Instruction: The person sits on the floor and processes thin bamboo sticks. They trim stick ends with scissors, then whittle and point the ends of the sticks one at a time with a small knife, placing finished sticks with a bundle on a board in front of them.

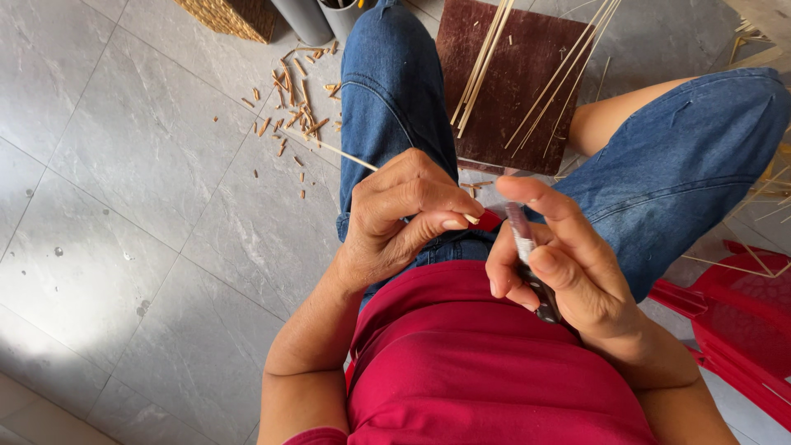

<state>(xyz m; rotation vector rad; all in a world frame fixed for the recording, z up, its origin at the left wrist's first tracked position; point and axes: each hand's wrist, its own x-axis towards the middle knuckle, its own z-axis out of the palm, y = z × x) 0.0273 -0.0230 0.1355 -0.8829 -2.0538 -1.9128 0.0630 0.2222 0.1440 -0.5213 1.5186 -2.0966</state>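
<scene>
Bright, even daylight; sharp focus

Grey tiled floor (124,206): scattered cut stick bits (288,107), brown board (511,82) bearing sticks

Grey tiled floor (124,206), red chair (741,330)

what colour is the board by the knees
Dark reddish-brown board, seen in the head view.
</scene>
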